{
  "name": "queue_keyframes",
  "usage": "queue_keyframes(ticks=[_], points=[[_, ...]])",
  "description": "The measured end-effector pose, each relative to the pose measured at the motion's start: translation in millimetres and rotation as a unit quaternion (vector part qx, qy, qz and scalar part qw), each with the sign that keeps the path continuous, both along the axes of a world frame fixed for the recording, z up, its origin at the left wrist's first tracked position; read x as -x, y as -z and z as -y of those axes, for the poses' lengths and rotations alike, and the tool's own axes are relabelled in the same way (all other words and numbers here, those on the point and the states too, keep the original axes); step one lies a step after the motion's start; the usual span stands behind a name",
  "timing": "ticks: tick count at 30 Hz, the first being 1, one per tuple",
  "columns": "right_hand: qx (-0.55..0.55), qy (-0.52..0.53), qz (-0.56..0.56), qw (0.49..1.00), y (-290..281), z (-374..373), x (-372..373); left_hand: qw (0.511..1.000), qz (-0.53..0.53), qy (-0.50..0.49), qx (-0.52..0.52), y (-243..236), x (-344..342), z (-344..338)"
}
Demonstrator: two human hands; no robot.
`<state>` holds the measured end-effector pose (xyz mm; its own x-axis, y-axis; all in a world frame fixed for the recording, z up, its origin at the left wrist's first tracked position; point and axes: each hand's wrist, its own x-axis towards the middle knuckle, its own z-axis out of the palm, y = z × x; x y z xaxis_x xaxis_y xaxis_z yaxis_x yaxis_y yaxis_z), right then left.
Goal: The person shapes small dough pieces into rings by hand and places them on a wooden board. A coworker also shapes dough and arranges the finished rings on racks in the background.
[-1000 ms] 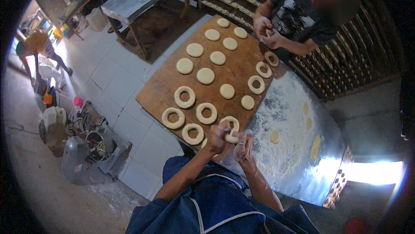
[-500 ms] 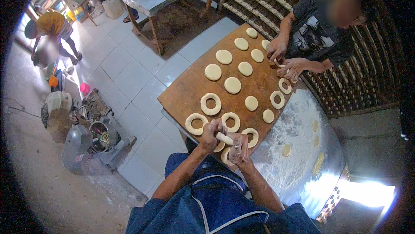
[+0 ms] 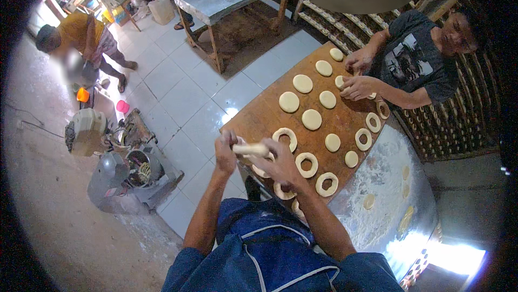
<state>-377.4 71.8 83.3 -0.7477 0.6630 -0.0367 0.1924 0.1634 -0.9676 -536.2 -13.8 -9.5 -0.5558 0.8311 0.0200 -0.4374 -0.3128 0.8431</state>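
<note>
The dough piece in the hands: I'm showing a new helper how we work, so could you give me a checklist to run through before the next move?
1. Left hand at the left end of the dough piece: ok.
2. Right hand gripping firmly: cannot tell; its fingers are blurred.
3. Hole through the dough piece: cannot tell; it shows nearly edge-on and blurred.
4. Every ring on the wooden board in full view: not ok; the right hand and forearm partly cover some.
5. Co-worker's hands apart from the person's own: ok; they are near the board's far edge.
</note>
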Motion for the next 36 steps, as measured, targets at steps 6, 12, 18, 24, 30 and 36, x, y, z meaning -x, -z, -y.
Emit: queue_keyframes(ticks=[6,12,18,24,30,36], points=[[-0.175,0.066,0.229,0.955,22.6,-14.2,19.4,0.631,-0.701,-0.169,0.285,38.1,62.2,-20.7],[-0.096,0.171,0.246,0.949,9.8,19.5,-122.9,0.792,-0.564,-0.066,0.224,-3.2,53.9,-15.1],[-0.130,0.423,0.388,0.808,36.4,40.1,-307.6,0.810,-0.545,-0.060,0.207,34.1,50.8,-21.4],[-0.075,0.529,0.497,0.684,57.3,45.3,-418.9,0.650,-0.702,-0.134,0.258,21.8,35.9,-21.1],[-0.133,0.517,0.417,0.736,54.7,25.5,-406.7,0.851,-0.476,0.131,0.179,-66.4,-167.9,-45.1],[0.139,0.535,-0.044,0.832,78.0,53.6,-426.7,0.873,-0.308,0.363,0.111,-28.7,-387.6,-43.0]])
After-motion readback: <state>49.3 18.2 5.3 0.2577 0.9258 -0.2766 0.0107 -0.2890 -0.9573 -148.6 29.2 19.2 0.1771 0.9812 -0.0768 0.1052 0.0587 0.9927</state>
